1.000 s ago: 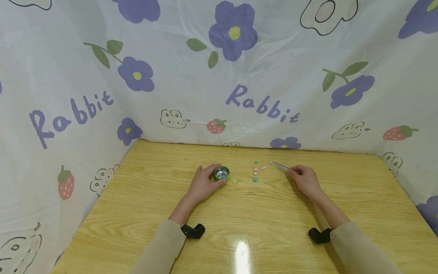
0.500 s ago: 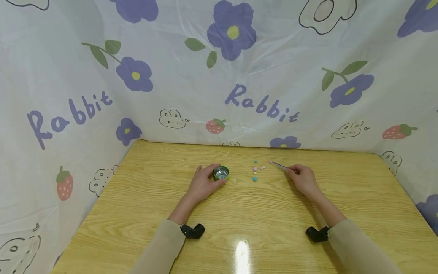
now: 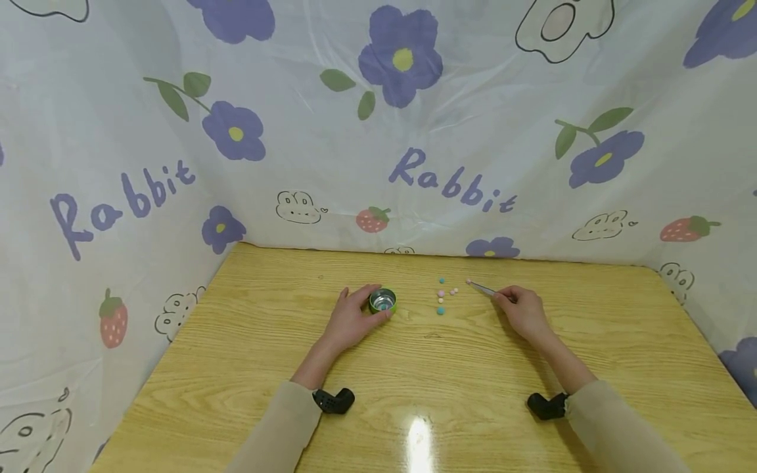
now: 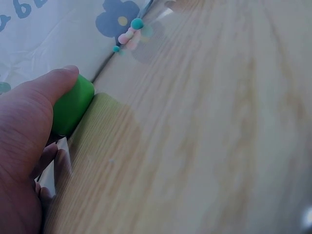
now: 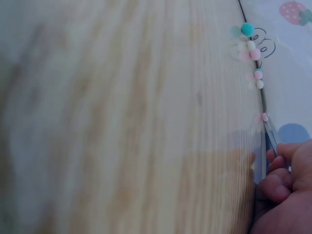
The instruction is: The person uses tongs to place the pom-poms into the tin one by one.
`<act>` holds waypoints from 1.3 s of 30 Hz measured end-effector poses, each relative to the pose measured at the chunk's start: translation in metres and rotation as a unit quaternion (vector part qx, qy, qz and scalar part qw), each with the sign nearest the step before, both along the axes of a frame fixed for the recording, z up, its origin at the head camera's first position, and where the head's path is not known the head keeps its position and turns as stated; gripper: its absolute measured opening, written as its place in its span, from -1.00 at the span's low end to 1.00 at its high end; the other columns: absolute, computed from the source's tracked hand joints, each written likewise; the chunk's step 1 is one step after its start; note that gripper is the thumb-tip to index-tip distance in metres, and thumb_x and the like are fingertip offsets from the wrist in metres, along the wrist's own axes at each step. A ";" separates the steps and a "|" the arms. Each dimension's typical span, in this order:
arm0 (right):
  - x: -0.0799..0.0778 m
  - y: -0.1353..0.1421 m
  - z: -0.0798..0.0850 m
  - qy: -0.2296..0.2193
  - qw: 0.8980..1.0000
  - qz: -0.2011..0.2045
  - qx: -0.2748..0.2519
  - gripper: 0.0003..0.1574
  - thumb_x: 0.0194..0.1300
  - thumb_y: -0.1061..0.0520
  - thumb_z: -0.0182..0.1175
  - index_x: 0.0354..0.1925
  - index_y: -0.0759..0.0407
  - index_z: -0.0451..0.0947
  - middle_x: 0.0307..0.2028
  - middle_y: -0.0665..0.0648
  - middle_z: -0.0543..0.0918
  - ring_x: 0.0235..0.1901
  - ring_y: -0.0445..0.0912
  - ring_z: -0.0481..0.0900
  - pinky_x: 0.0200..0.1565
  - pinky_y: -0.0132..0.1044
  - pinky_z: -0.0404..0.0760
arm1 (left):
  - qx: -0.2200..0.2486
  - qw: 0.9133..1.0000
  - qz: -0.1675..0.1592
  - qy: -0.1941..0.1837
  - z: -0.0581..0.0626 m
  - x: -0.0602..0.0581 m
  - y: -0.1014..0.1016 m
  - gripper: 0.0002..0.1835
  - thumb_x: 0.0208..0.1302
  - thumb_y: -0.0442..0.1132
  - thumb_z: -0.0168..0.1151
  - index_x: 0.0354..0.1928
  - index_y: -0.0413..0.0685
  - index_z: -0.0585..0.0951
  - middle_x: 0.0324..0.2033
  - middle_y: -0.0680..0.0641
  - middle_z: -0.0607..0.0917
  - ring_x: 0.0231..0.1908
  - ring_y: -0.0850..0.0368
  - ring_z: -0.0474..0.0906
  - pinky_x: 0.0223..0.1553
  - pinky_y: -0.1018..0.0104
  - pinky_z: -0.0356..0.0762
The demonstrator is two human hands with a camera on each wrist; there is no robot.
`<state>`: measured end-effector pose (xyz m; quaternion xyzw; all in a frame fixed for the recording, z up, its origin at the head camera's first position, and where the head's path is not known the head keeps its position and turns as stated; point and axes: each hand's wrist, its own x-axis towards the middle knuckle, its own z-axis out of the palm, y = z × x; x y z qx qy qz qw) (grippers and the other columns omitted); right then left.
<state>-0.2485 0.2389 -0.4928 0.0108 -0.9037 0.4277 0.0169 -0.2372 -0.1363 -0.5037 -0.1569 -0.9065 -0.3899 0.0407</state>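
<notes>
My left hand point(image 3: 351, 318) curves its thumb and fingers round a small round green tin point(image 3: 383, 309), whose shiny inside faces up with something bluish at the bottom. The tin's green side point(image 4: 75, 107) fills the grasp in the left wrist view. To the right, my right hand point(image 3: 525, 312) pinches a pair of metal tweezers point(image 3: 485, 289). Their tips reach a tiny pink ball point(image 3: 469, 281); whether they grip it I cannot tell. In the right wrist view the tweezers point(image 5: 271, 131) slant up to that pink ball point(image 5: 264, 117).
Between the hands lie several small balls: a teal ball point(image 3: 440, 311) nearest me, a larger pink ball point(image 3: 441, 293), another teal ball point(image 3: 441, 280) at the back, and smaller pale ones. A patterned cloth point(image 3: 331, 164) hangs behind the wooden table point(image 3: 378, 420).
My right hand and the tweezers have shifted slightly left, with the tips closer against the pink ball. The left hand and tin look unchanged.
</notes>
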 end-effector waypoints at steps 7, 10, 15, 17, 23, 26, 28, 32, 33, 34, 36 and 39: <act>0.001 0.000 -0.001 0.009 1.000 -0.006 0.000 -0.63 0.57 0.10 0.14 0.00 0.44 0.64 -0.29 0.25 0.67 -0.45 -0.07 0.41 -0.51 -0.32 0.37 | 0.002 1.000 -0.003 0.002 -0.002 0.000 -0.001 -0.32 0.33 0.03 0.43 0.40 -0.10 0.51 0.27 -0.14 0.61 0.29 -0.13 0.51 0.55 -0.15 -0.22; 0.001 -0.001 0.000 0.010 1.000 -0.010 -0.001 -0.63 0.57 0.09 0.14 -0.01 0.42 0.65 -0.29 0.24 0.67 -0.43 -0.07 0.41 -0.49 -0.32 0.39 | 0.002 1.000 -0.003 0.004 -0.001 0.000 -0.001 -0.32 0.33 0.04 0.42 0.40 -0.10 0.51 0.27 -0.14 0.61 0.30 -0.13 0.50 0.55 -0.16 -0.22; 0.002 -0.001 0.001 0.012 1.000 -0.014 0.002 -0.65 0.57 0.10 0.15 -0.01 0.41 0.65 -0.27 0.23 0.67 -0.40 -0.04 0.43 -0.46 -0.32 0.40 | -0.004 1.000 -0.002 0.007 -0.001 -0.001 -0.001 -0.32 0.33 0.03 0.42 0.40 -0.10 0.51 0.26 -0.14 0.62 0.29 -0.13 0.51 0.55 -0.17 -0.21; 0.002 -0.002 0.002 0.012 1.000 -0.014 0.000 -0.64 0.56 0.11 0.15 -0.02 0.42 0.65 -0.28 0.23 0.67 -0.40 -0.04 0.43 -0.47 -0.32 0.40 | -0.006 1.000 -0.001 0.008 -0.001 -0.001 -0.001 -0.33 0.33 0.03 0.43 0.39 -0.09 0.52 0.25 -0.13 0.63 0.28 -0.12 0.51 0.55 -0.16 -0.20; 0.004 -0.001 0.002 0.009 1.000 -0.009 -0.006 -0.64 0.57 0.11 0.15 -0.01 0.43 0.65 -0.27 0.23 0.68 -0.39 -0.04 0.42 -0.47 -0.33 0.39 | -0.004 1.000 0.000 0.007 0.000 0.000 0.000 -0.33 0.33 0.02 0.43 0.39 -0.10 0.52 0.26 -0.15 0.62 0.29 -0.13 0.51 0.55 -0.17 -0.21; 0.005 -0.001 0.002 0.010 1.000 -0.006 -0.007 -0.65 0.57 0.12 0.15 -0.01 0.42 0.65 -0.25 0.23 0.68 -0.37 -0.04 0.43 -0.46 -0.33 0.39 | -0.005 1.000 0.001 0.004 0.000 0.000 0.000 -0.32 0.33 0.03 0.43 0.40 -0.09 0.52 0.28 -0.16 0.60 0.30 -0.14 0.50 0.55 -0.17 -0.21; 0.006 -0.001 0.002 0.012 1.000 -0.002 -0.011 -0.65 0.57 0.13 0.14 -0.01 0.42 0.65 -0.25 0.23 0.68 -0.37 -0.04 0.43 -0.47 -0.32 0.39 | -0.006 1.000 0.002 0.001 0.000 0.000 0.000 -0.32 0.33 0.03 0.43 0.40 -0.09 0.51 0.28 -0.15 0.60 0.30 -0.13 0.50 0.55 -0.16 -0.22; 0.008 -0.002 0.003 0.015 1.000 0.002 -0.014 -0.64 0.58 0.11 0.14 0.00 0.42 0.65 -0.24 0.24 0.68 -0.35 -0.04 0.45 -0.45 -0.32 0.41 | -0.009 1.000 0.002 -0.001 0.000 0.000 0.000 -0.32 0.33 0.03 0.43 0.41 -0.08 0.51 0.28 -0.14 0.60 0.30 -0.12 0.50 0.55 -0.13 -0.21; 0.009 -0.002 0.004 0.015 1.000 0.002 -0.014 -0.64 0.58 0.11 0.14 0.00 0.42 0.65 -0.22 0.24 0.68 -0.34 -0.03 0.46 -0.44 -0.32 0.42 | -0.009 1.000 0.002 0.001 0.000 0.000 0.000 -0.32 0.33 0.03 0.43 0.40 -0.08 0.51 0.28 -0.15 0.60 0.30 -0.13 0.50 0.55 -0.14 -0.21; 0.009 -0.003 0.004 0.015 1.000 0.003 -0.014 -0.63 0.58 0.10 0.14 0.01 0.41 0.65 -0.21 0.25 0.68 -0.32 -0.03 0.47 -0.43 -0.32 0.44 | -0.009 1.000 0.002 0.000 0.000 -0.001 0.000 -0.32 0.33 0.03 0.43 0.40 -0.08 0.51 0.28 -0.15 0.60 0.30 -0.13 0.50 0.55 -0.14 -0.21; 0.011 -0.005 0.006 0.015 1.000 0.004 -0.015 -0.63 0.58 0.09 0.14 0.01 0.40 0.65 -0.17 0.26 0.68 -0.29 -0.03 0.49 -0.39 -0.32 0.47 | -0.008 1.000 0.003 -0.001 0.000 -0.001 0.000 -0.32 0.33 0.04 0.43 0.41 -0.08 0.51 0.29 -0.15 0.59 0.30 -0.14 0.49 0.55 -0.14 -0.20; 0.013 -0.009 0.009 0.014 1.000 0.008 -0.026 -0.63 0.58 0.09 0.14 0.02 0.41 0.65 -0.15 0.29 0.68 -0.28 -0.02 0.48 -0.40 -0.32 0.47 | -0.006 1.000 0.003 -0.003 0.000 -0.001 0.000 -0.31 0.33 0.04 0.43 0.41 -0.08 0.51 0.30 -0.16 0.58 0.32 -0.14 0.47 0.55 -0.14 -0.21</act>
